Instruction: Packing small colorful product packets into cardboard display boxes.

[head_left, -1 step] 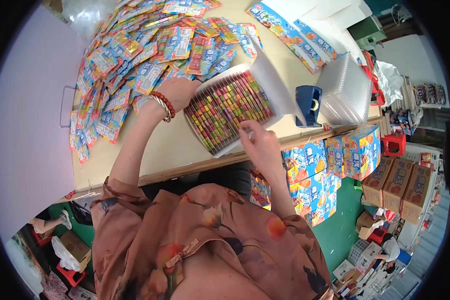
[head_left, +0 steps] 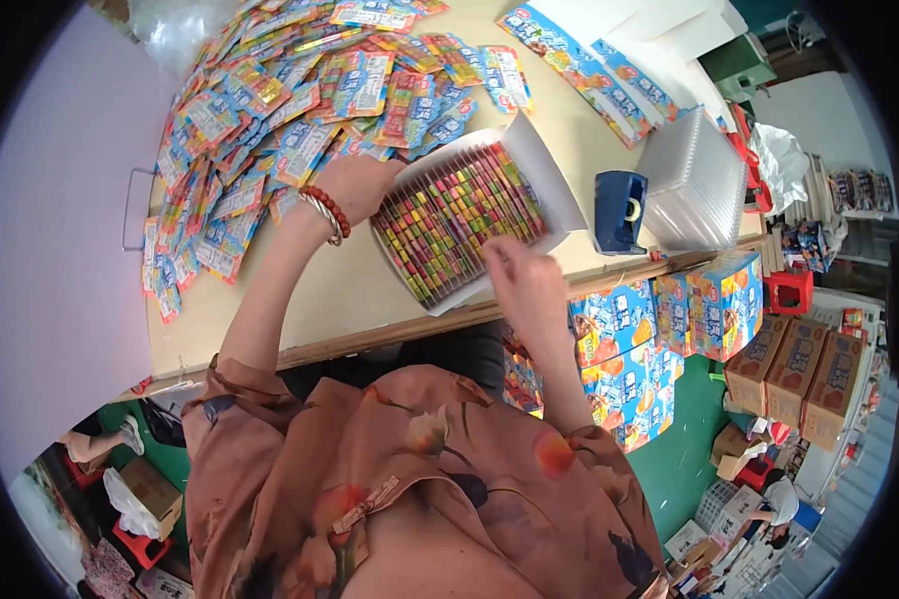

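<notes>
The right hand [head_left: 529,285], fingers bunched, is at the near right side of the white box [head_left: 551,175]; whether it pinches anything is unclear. The box, filled with rows of colourful sweets [head_left: 456,225], lies on the table [head_left: 340,290]. The left hand [head_left: 355,187] is at its left end, grip hidden. Beyond, packets [head_left: 360,85] are heaped.

Glossy plastic packets [head_left: 362,85]; matt card box [head_left: 547,178]; smooth wooden table [head_left: 340,292].
</notes>
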{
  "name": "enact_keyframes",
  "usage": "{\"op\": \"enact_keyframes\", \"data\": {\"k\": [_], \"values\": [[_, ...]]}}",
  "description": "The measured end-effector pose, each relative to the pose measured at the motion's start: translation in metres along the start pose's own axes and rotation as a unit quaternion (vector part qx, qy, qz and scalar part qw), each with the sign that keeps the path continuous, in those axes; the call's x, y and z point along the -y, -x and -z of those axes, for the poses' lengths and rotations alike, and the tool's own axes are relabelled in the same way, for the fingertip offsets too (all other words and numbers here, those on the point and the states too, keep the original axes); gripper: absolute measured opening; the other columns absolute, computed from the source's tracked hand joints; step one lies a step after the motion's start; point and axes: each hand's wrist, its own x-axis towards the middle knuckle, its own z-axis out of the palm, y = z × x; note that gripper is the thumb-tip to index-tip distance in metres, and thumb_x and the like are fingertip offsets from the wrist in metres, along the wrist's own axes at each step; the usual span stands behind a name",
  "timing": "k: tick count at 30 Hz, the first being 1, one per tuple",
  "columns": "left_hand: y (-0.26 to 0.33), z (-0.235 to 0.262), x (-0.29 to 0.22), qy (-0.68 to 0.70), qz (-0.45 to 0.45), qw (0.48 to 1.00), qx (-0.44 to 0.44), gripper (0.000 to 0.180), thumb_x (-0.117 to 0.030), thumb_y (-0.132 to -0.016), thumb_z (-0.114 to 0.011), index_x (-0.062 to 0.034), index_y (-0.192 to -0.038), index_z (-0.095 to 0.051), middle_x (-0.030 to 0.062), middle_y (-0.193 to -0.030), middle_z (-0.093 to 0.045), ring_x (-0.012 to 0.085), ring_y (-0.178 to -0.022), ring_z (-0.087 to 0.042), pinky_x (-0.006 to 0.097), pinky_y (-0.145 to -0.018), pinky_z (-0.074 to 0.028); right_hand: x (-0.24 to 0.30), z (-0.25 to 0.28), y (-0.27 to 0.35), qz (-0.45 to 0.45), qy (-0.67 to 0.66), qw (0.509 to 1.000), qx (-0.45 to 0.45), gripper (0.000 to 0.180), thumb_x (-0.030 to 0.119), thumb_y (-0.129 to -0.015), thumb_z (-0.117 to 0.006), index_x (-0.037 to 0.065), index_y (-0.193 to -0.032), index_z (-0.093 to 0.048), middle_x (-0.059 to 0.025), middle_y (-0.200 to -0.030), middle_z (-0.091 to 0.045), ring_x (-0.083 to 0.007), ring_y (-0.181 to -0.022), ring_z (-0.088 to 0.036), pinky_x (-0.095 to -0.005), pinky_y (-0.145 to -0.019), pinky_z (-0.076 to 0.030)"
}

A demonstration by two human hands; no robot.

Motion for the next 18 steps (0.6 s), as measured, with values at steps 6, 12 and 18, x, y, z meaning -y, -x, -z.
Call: {"op": "enact_keyframes", "data": {"k": [6, 12, 18], "values": [[0.023, -0.042, -0.014, 0.031, 0.039, 0.964, -0.262, 0.029, -0.023, -0.088, -0.06, -0.0128, -0.115, -0.059, 0.0116, -0.08, -0.067, 0.0309, -0.072, -0.065, 0.043, -0.059, -0.051, 0.015, -0.004, -0.091, 0.227, 0.169, 0.95, -0.129, 0.024, -0.001, -0.074, -0.06, 0.006, -0.098, -0.061, -0.0112, -0.098, -0.057, -0.0298, -0.094, -0.059, -0.0394, -0.071, -0.054], [0.032, -0.061, -0.008, 0.069, 0.026, 0.959, -0.275, 0.038, -0.008, -0.086, -0.055, -0.0119, -0.124, -0.056, 0.0093, -0.112, -0.066, 0.0263, -0.084, -0.067, 0.038, -0.066, -0.054, -0.02, -0.011, -0.142, 0.331, 0.274, 0.902, -0.049, 0.009, 0.001, -0.075, -0.054, 0.005, -0.081, -0.059, -0.0084, -0.088, -0.056, -0.027, -0.09, -0.057, -0.0398, -0.071, -0.052], [0.037, -0.071, 0.003, 0.024, -0.087, 0.953, -0.291, 0.054, -0.002, -0.084, -0.049, -0.0114, -0.137, -0.046, 0.0079, -0.133, -0.055, 0.025, -0.109, -0.062, 0.034, -0.078, -0.056, -0.047, -0.016, -0.137, 0.456, 0.306, 0.833, -0.064, 0.01, 0.009, -0.071, -0.059, 0.009, -0.08, -0.055, -0.0032, -0.08, -0.051, -0.0192, -0.076, -0.057, -0.0313, -0.061, -0.053]]}}
